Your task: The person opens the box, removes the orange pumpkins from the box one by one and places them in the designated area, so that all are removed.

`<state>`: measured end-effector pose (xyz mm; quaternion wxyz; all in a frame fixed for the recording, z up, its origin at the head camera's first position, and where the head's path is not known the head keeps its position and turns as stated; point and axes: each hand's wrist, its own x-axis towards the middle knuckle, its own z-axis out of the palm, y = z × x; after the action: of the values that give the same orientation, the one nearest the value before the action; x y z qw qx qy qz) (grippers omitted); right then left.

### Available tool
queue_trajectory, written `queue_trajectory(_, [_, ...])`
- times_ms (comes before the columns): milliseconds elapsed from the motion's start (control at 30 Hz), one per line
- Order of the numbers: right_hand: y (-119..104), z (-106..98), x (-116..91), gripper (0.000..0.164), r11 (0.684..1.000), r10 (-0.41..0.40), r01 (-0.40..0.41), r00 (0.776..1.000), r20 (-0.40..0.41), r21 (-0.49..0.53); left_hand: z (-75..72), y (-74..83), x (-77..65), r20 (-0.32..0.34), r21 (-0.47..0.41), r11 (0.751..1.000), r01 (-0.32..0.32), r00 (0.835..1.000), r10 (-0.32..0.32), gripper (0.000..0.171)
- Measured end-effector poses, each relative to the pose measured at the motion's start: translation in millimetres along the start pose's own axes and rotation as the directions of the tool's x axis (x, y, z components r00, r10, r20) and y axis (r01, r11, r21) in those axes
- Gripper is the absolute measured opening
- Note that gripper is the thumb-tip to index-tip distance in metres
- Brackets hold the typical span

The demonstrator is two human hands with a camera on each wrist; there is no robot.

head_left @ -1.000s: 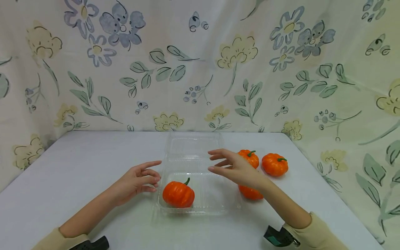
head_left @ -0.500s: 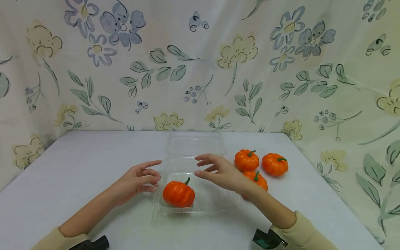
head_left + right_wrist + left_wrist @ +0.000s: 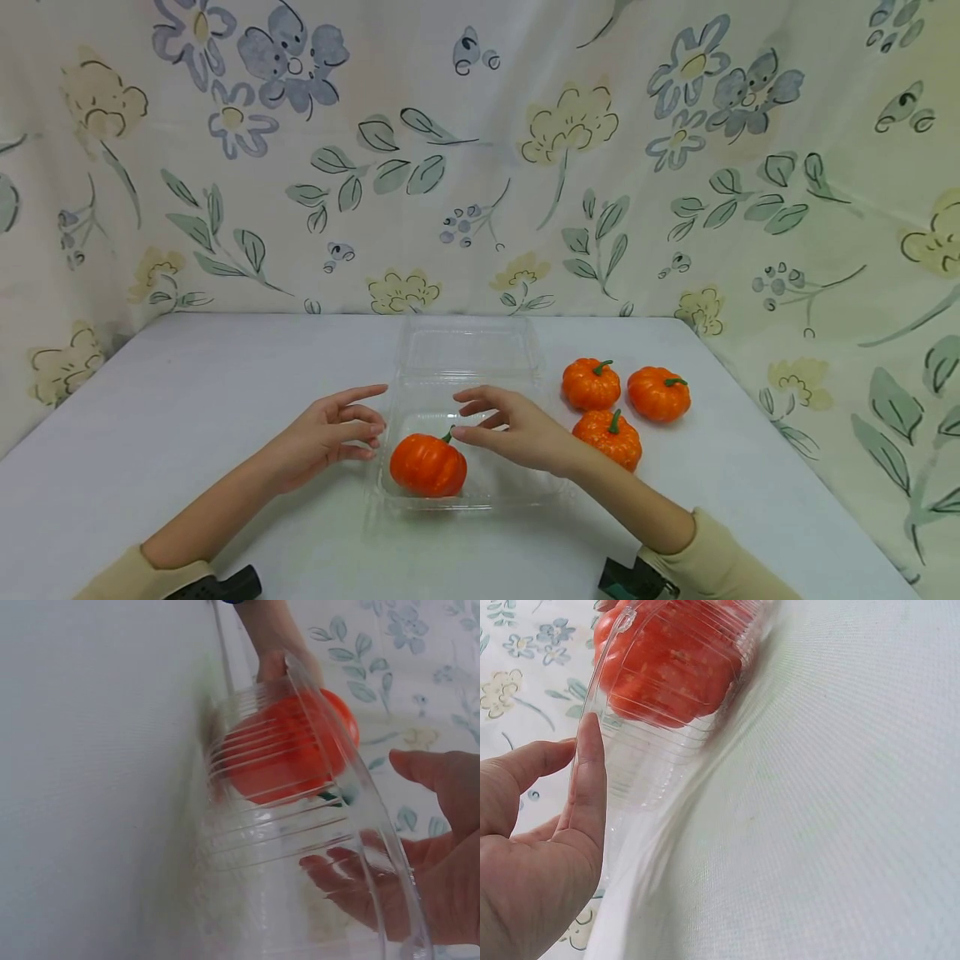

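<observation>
A clear plastic clamshell box (image 3: pixel 517 479) stands on the table with its lid (image 3: pixel 468 346) laid back. An orange toy pumpkin (image 3: pixel 427 467) with a green stem sits in its front left corner. My left hand (image 3: pixel 330 433) is at the box's left side, its fingers (image 3: pixel 589 772) against the rim in the left wrist view. Over the box my right hand (image 3: pixel 510 429) hovers, fingers loosely spread and holding nothing. Its fingertips are close to the pumpkin's stem; whether they touch it I cannot tell. The right wrist view shows this hand partly through the clear wall.
To the right of the box are three more orange pumpkins: one at the back (image 3: pixel 591 384), one farther right (image 3: pixel 659 394), and one nearer (image 3: pixel 611 437), partly behind my right forearm. A floral curtain (image 3: pixel 480 167) hangs behind the white table (image 3: pixel 247 375).
My right hand has moved left and slightly toward me, coming nearer the boxed pumpkin and uncovering the pumpkins on the right. The left hand has stayed where it was.
</observation>
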<state>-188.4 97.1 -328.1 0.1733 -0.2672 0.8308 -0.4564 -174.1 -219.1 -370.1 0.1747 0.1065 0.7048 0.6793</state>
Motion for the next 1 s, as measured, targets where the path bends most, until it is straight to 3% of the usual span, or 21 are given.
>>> queue_trajectory(333, [2,12,1,0.054,1.0,0.013,-0.013,1.0,0.023,0.016,0.2,0.8,0.1,-0.003,0.011,1.0,0.002,1.0,-0.002,0.075])
queue_trajectory(1000, [3,26,6,0.052,0.989,0.112,-0.124,0.984,0.135,0.085,-0.2,-0.1,0.8,0.0,0.007,1.0,0.012,1.0,-0.012,0.074])
